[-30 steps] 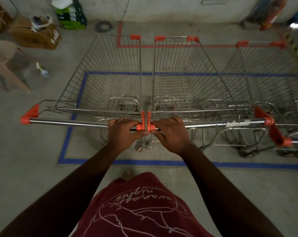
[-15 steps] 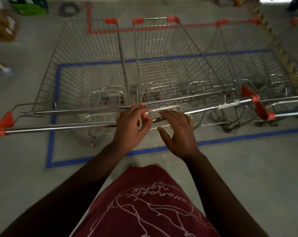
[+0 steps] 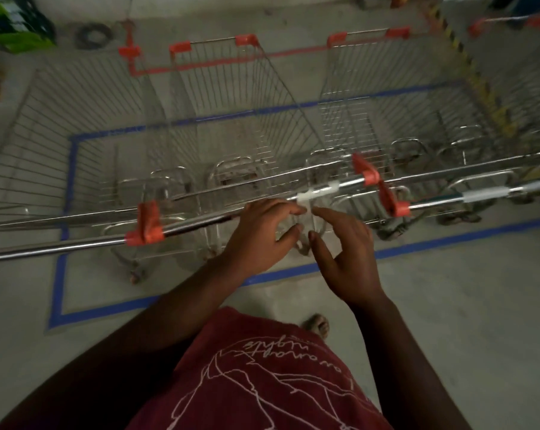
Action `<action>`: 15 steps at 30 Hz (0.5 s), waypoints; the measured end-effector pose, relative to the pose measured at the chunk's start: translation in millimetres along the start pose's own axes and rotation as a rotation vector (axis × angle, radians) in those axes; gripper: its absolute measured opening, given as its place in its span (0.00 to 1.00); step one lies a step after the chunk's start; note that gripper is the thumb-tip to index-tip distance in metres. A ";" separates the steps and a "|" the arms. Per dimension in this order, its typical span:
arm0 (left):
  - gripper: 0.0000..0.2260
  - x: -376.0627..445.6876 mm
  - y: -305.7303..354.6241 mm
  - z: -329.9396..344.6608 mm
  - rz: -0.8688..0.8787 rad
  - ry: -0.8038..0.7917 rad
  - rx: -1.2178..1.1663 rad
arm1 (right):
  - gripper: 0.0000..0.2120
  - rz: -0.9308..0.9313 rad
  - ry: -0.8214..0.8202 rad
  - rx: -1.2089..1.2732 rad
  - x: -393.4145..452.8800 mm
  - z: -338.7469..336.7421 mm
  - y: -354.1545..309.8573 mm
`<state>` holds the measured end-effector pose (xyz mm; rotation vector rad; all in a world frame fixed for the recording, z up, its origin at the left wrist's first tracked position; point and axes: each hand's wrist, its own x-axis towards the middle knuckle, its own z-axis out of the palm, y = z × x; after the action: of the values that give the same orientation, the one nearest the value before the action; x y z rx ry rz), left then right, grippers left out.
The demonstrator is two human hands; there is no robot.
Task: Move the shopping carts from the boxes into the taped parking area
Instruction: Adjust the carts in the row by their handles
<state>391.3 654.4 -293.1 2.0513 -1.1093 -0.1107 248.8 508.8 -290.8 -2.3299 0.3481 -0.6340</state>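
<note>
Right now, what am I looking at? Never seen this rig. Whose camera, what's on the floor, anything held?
No machine here: one wide-angle camera worn on a person's head, looking down at their two bare hands. The left hand and the right hand are both open and hold nothing, hovering by the steel handle of the middle shopping cart. Wire carts stand side by side on a concrete floor, inside a blue tape rectangle. Red tape marks the floor further off. The picture is motion-blurred.

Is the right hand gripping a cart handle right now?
No, the right hand hovers with its fingers spread loosely, just short of the chrome cart handle, and wraps around nothing.
</note>
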 end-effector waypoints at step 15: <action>0.31 116.2 72.5 121.2 -0.121 -0.111 0.131 | 0.30 0.115 -0.197 -0.312 52.8 -112.5 194.4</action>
<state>363.8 473.6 -296.1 2.2527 -1.0835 -0.2207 219.7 283.8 -332.6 -2.6185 0.5158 -0.3064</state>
